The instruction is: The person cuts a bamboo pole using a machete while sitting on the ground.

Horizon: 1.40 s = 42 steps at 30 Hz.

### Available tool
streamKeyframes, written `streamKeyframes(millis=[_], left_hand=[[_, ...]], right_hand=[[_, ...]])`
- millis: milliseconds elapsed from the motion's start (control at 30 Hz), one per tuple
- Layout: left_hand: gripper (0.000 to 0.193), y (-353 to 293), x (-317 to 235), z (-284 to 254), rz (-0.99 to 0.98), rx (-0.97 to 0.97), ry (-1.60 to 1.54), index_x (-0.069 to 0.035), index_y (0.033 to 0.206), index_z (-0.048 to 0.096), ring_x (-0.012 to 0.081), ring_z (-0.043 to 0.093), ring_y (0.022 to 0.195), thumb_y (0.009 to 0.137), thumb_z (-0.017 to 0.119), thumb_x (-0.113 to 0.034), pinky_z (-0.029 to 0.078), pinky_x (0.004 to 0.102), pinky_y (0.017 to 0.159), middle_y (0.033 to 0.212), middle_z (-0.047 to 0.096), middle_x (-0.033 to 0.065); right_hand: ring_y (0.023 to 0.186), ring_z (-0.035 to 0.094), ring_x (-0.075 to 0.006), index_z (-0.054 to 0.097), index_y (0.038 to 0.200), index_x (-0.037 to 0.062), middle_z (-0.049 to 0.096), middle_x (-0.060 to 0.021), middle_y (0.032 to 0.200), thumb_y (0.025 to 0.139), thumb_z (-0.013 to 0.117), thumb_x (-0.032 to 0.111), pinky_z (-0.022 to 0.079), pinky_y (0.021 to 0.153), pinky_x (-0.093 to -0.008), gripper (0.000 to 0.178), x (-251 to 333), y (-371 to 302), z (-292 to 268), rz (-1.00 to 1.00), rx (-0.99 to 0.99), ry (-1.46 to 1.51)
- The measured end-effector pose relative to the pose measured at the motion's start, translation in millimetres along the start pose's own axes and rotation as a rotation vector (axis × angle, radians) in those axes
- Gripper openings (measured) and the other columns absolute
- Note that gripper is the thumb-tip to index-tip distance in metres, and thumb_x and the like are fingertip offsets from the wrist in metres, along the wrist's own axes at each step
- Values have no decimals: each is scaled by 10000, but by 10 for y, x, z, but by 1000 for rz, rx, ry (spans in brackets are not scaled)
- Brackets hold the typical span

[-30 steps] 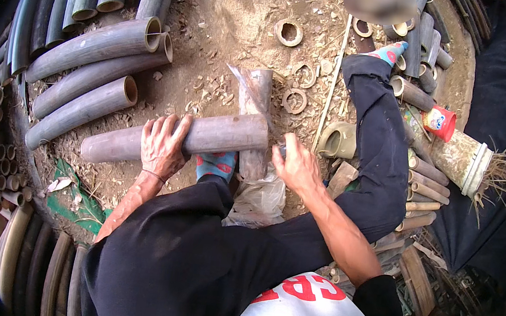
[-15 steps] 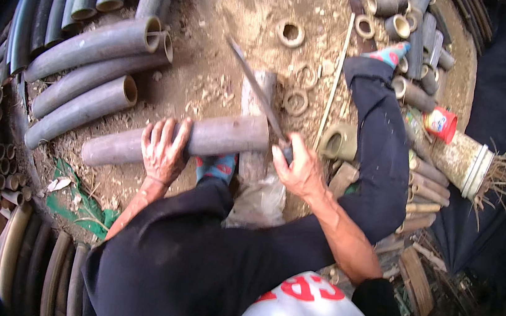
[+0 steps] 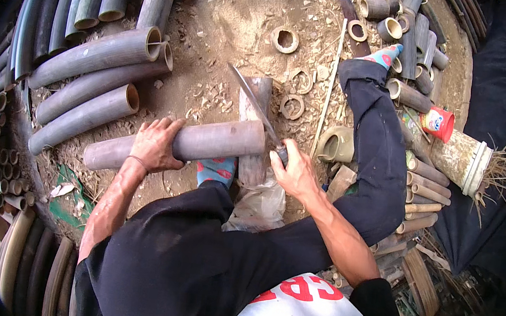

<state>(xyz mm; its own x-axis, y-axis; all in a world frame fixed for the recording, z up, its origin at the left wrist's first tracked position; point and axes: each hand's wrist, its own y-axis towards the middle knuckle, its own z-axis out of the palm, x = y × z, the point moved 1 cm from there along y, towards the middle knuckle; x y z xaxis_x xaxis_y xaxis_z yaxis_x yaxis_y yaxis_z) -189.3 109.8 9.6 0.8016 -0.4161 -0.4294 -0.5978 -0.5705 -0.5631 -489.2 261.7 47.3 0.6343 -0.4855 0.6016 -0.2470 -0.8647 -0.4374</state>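
A thick greyish-brown bamboo tube (image 3: 217, 140) lies across a short wooden block (image 3: 259, 99) on the ground in front of me. My left hand (image 3: 157, 145) is wrapped over the tube near its middle. A long knife (image 3: 256, 105) with a dark handle is gripped in my right hand (image 3: 295, 169). Its blade slants up and to the left past the tube's right end, over the block. Whether the blade touches the tube I cannot tell.
Long bamboo tubes (image 3: 96, 59) lie at the left. Cut bamboo rings (image 3: 292, 106) and chips are scattered ahead. At the right stand short tubes (image 3: 413, 96), a red container (image 3: 438, 123) and a pale cylinder (image 3: 467, 164) with straw-like strips. A clear plastic bag (image 3: 256, 208) lies near my legs.
My left hand has slid a little left along the tube, and its forearm has swung left. The knife stays at the tube's right end. The view has shifted slightly.
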Motion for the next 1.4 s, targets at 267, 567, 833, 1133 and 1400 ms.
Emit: streamKeyframes(millis=[267, 567, 833, 1133, 1400], left_hand=[[778, 11, -25, 112, 29, -113, 31, -132, 1195, 585, 330, 613, 1065, 475, 844, -275, 495, 451, 918, 1094, 622, 106], [715, -44, -40, 103, -6, -127, 55, -140, 1151, 589, 319, 627, 1019, 492, 831, -273, 488, 468, 893, 1024, 641, 101], [697, -25, -50, 139, 62, -219, 55, -131, 1167, 586, 311, 628, 1015, 520, 814, -258, 484, 466, 882, 1032, 640, 95], [694, -74, -134, 216, 31, -315, 101, -130, 1202, 575, 295, 624, 1008, 558, 810, -238, 464, 452, 889, 1060, 642, 79], [679, -104, -122, 256, 9, -306, 107, -123, 1213, 577, 290, 623, 1015, 577, 793, -226, 462, 450, 892, 1068, 643, 77]], right_hand=[[645, 687, -321, 555, 1095, -21, 658, -173, 798, 900, 684, 126, 543, 571, -394, 277, 652, -53, -305, -489, -395, 141], [645, 682, -375, 494, 1162, -24, 630, -196, 719, 939, 650, 218, 531, 545, -430, 364, 546, 25, -175, -311, -191, 97], [618, 673, -357, 528, 1142, 24, 639, -190, 738, 945, 639, 195, 514, 551, -414, 284, 26, 187, -45, -53, 40, -31], [694, 684, -422, 531, 1114, 11, 660, -256, 793, 935, 638, 245, 532, 552, -446, 314, 74, 60, 24, -102, -7, -110], [664, 701, -378, 525, 1124, -30, 652, -221, 746, 907, 663, 133, 533, 534, -412, 305, 398, -63, -87, -499, -337, 162]])
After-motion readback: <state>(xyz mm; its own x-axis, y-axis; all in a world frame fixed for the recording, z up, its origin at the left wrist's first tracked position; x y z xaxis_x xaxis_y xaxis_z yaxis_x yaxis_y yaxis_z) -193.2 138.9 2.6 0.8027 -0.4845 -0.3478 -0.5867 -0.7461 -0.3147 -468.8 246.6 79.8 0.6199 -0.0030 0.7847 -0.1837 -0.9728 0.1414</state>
